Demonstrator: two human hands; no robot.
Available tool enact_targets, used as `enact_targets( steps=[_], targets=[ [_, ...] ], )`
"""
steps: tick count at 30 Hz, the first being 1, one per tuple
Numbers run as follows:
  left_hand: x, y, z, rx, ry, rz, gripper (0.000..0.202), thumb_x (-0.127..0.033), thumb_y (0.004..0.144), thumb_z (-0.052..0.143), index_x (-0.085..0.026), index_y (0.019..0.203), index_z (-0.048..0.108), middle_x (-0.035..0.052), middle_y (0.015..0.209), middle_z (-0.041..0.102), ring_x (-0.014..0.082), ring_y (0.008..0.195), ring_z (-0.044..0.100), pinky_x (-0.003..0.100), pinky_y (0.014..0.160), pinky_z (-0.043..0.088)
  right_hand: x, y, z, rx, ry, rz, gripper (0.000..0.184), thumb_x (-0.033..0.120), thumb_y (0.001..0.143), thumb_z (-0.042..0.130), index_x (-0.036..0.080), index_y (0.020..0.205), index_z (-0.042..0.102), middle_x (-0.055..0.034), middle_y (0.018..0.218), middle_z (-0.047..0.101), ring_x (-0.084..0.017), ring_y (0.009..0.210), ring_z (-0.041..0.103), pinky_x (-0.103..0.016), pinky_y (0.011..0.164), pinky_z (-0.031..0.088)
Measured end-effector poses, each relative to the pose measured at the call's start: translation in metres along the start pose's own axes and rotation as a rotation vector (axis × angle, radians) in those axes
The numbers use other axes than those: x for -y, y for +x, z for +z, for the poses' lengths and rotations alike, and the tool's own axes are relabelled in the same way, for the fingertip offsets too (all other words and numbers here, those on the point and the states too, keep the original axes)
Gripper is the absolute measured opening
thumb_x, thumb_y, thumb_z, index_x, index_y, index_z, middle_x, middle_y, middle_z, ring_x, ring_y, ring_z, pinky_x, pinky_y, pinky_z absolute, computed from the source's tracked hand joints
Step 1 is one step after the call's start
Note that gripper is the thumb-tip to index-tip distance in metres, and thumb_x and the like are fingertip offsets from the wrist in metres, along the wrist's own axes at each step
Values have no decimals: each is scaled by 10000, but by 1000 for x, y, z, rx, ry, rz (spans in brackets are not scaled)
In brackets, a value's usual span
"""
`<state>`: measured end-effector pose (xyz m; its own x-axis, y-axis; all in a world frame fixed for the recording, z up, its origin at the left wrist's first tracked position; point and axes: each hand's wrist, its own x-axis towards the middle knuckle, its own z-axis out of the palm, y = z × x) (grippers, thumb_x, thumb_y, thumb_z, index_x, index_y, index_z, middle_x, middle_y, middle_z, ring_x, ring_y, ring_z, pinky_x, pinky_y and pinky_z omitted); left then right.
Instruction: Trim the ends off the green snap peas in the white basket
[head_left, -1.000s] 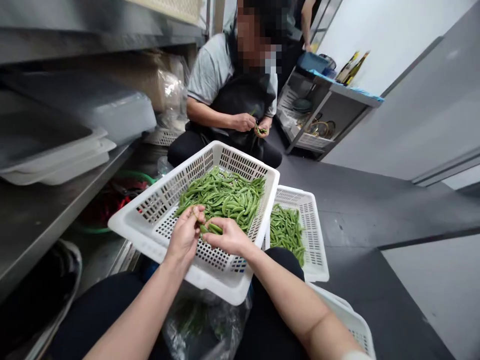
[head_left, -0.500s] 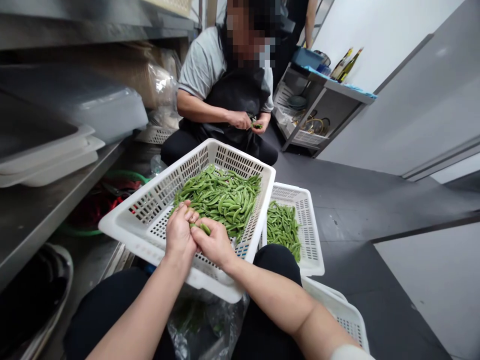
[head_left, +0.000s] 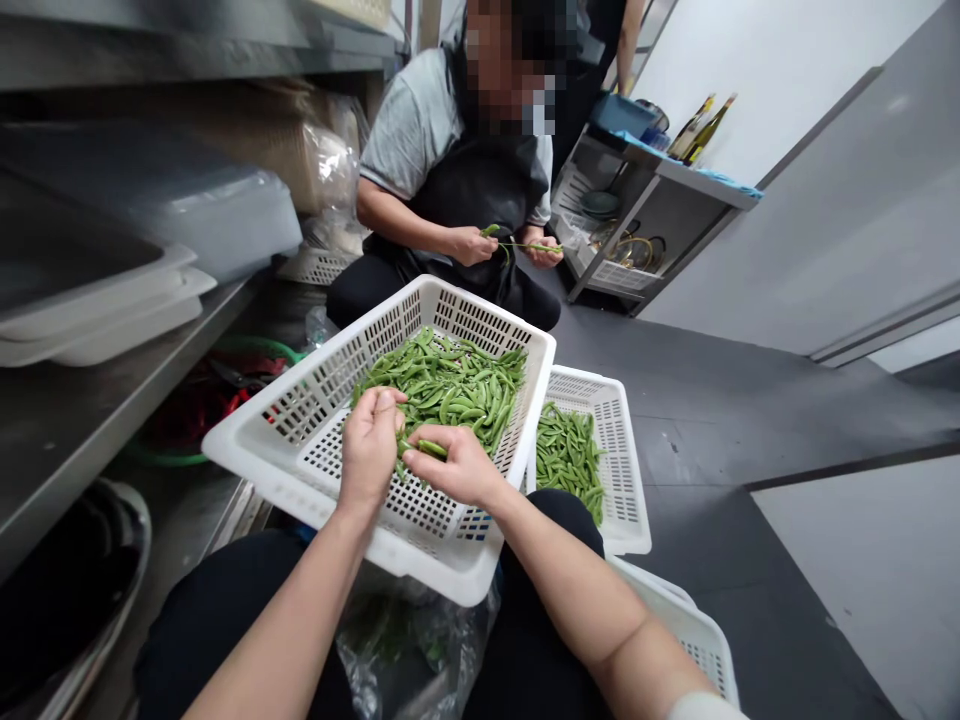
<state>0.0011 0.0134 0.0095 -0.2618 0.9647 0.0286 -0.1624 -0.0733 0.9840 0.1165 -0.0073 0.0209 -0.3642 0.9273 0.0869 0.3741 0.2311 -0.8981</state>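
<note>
A white slotted basket rests by my knees, holding a heap of green pea pods. Over its near side, my right hand is closed around a few pea pods, their ends poking out between thumb and fingers. Close beside it on the left is my left hand, thumb and forefinger pinched together. Whatever is in that pinch is too small to make out. Between the hands a bit of green shows near the left palm.
A second white basket with pea pods stands to the right, another basket nearer me. Opposite sits a co-worker handling pods. Metal shelving runs along the left. A plastic bag lies between my knees.
My hands have drawn slightly apart; the left fingertips have risen and the right hand has shifted right with its pods. The co-worker's hands have also moved apart, a thin strand between them.
</note>
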Motion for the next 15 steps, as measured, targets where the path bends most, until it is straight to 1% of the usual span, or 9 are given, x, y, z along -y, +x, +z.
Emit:
enact_targets(
  steps=[2, 4, 6, 7, 9, 11, 12, 13, 15],
  targets=[
    [0, 0, -5, 52, 288, 118, 174, -225, 823, 462, -191, 678, 553, -41, 519, 474, 114, 499, 442, 221, 510, 356, 1, -1, -11, 10, -110, -50, 165, 270, 753, 525, 155, 636, 529, 41, 567, 450, -73, 542, 390, -209, 565, 303],
    [-1, -1, -9, 93, 464, 210, 156, -233, 810, 471, -199, 685, 558, -18, 596, 557, 136, 579, 508, 241, 577, 388, 1, -2, -17, 76, -151, -75, 169, 283, 758, 546, 150, 653, 544, 43, 573, 445, -70, 540, 385, -210, 563, 297],
    [-1, -3, -9, 146, 506, 265, 138, -245, 803, 479, -203, 703, 565, -9, 643, 590, 147, 628, 536, 247, 617, 404, -1, -2, -19, 154, -118, -90, 187, 307, 764, 561, 149, 663, 552, 46, 563, 442, -70, 532, 392, -207, 556, 303],
    [0, -4, -7, 165, 478, 270, 138, -249, 803, 479, -203, 706, 566, -10, 639, 583, 146, 622, 531, 244, 611, 405, -2, -1, -19, 155, -74, -84, 198, 317, 771, 558, 151, 664, 550, 48, 552, 440, -70, 525, 400, -205, 551, 310],
    [0, -7, -3, 146, 355, 244, 150, -259, 808, 479, -199, 701, 565, -18, 592, 533, 134, 558, 483, 231, 551, 386, -4, 2, -19, 46, 60, -27, 220, 333, 789, 537, 158, 656, 529, 53, 517, 430, -70, 493, 412, -200, 521, 325],
    [-3, -12, 1, 108, 195, 183, 159, -279, 811, 493, -195, 701, 572, -34, 537, 456, 116, 476, 394, 215, 464, 324, -6, 7, -21, -160, 220, 74, 230, 360, 803, 520, 171, 672, 508, 67, 474, 417, -66, 426, 395, -194, 461, 317],
    [-6, -14, 2, 119, 126, 140, 160, -294, 808, 510, -194, 705, 583, -42, 514, 417, 109, 446, 348, 210, 432, 286, -8, 10, -24, -257, 298, 122, 228, 374, 806, 521, 177, 694, 503, 73, 461, 421, -65, 398, 390, -191, 434, 310],
    [-11, -17, 1, 156, 72, 93, 160, -307, 798, 534, -194, 705, 597, -47, 497, 387, 105, 429, 314, 208, 412, 254, -11, 13, -28, -341, 377, 156, 223, 384, 804, 528, 181, 716, 496, 74, 464, 442, -66, 385, 399, -187, 416, 309],
    [-23, -23, -7, 307, 27, -14, 162, -332, 764, 592, -192, 695, 632, -46, 476, 365, 103, 417, 286, 209, 398, 223, -18, 19, -39, -475, 530, 187, 211, 384, 797, 546, 186, 763, 480, 58, 525, 518, -70, 414, 463, -182, 422, 346]
  ],
)
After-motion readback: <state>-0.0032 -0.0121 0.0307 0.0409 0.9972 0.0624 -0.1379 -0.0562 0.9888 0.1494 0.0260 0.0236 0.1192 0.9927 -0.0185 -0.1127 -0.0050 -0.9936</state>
